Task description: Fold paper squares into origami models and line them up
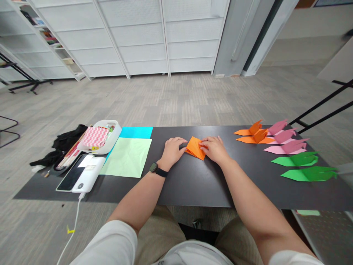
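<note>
One orange folded paper (195,149) touches the partly spread left hand (172,150) and is pinched by the right hand (216,149).

Head-worn view, forward-down over hands (172,151)

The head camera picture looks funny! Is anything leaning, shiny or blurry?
Head view: white cabinets lean at the left, probably lens distortion; head view again: soft sheen on the dark table, orange paper fairly clear, left shelf items too soft to make out.
</note>
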A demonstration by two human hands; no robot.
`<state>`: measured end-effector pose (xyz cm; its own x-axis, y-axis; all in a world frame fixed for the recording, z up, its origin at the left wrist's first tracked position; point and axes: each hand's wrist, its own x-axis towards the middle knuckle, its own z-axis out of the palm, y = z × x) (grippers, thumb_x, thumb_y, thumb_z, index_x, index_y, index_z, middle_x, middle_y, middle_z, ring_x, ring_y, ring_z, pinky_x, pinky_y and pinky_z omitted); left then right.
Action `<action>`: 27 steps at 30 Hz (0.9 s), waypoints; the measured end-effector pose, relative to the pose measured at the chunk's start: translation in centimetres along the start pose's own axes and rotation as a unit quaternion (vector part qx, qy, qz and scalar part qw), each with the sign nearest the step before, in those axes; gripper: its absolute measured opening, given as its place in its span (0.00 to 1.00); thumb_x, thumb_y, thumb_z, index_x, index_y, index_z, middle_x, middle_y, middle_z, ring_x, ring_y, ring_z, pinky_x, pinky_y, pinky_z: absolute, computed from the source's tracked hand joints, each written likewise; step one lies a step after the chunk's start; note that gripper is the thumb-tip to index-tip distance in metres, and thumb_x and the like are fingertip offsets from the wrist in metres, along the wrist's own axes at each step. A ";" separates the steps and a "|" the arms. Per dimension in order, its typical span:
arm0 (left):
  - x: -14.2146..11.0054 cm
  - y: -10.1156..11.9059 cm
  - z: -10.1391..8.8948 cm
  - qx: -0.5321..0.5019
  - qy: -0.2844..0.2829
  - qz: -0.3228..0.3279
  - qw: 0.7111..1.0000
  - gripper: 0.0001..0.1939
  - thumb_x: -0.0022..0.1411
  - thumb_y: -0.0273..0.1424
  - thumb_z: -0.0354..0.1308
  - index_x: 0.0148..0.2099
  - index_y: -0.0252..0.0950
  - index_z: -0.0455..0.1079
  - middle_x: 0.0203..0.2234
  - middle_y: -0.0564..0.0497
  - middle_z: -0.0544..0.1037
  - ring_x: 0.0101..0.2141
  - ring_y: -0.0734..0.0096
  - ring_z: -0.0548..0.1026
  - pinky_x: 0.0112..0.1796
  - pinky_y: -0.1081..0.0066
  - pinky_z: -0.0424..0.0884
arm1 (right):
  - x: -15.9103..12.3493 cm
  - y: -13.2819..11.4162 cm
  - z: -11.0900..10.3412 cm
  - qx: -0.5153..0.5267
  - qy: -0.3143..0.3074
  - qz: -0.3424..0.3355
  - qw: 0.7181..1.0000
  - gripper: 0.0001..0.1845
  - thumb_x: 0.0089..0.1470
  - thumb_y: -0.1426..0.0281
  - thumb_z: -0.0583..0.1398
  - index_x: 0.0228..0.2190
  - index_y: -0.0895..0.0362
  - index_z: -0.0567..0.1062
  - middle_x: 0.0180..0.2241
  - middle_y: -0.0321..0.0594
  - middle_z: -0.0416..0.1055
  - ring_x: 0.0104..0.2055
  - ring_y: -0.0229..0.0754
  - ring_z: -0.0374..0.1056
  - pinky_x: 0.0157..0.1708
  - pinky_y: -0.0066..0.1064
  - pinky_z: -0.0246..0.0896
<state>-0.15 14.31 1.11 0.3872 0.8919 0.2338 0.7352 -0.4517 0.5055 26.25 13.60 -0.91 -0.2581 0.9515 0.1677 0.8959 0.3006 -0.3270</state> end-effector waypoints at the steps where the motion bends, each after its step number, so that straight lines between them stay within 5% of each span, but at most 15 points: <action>1: 0.0 -0.1 0.0 -0.001 -0.005 0.017 1.000 0.17 0.67 0.30 0.66 0.56 0.47 0.80 0.56 0.51 0.80 0.57 0.58 0.75 0.63 0.53 0.68 | 0.0 0.1 0.0 0.002 -0.002 -0.004 1.000 0.15 0.63 0.69 0.63 0.47 0.42 0.85 0.54 0.40 0.78 0.57 0.55 0.68 0.69 0.70 0.43; 10: 0.4 -1.8 -0.1 -0.002 -0.067 0.116 0.991 0.08 0.68 0.33 0.67 0.47 0.48 0.85 0.59 0.52 0.78 0.59 0.59 0.73 0.65 0.53 0.65 | -0.2 0.2 -0.3 0.018 -0.014 -0.039 0.999 0.15 0.63 0.70 0.62 0.45 0.42 0.87 0.54 0.41 0.78 0.59 0.54 0.68 0.68 0.67 0.47; 27: 0.2 -1.3 0.0 -0.011 -0.042 0.047 0.998 0.06 0.68 0.37 0.64 0.41 0.41 0.77 0.57 0.46 0.77 0.60 0.57 0.72 0.67 0.50 0.63 | -0.5 -2.4 -1.2 0.052 -0.058 -0.112 0.991 0.08 0.60 0.68 0.68 0.40 0.45 0.86 0.51 0.39 0.78 0.57 0.51 0.69 0.71 0.65 0.43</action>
<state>-1.03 15.04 0.48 0.5006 0.8397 0.2105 0.6811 -0.5321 0.5029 24.66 12.28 0.96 -0.4909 0.8598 0.1404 0.7710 0.5038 -0.3895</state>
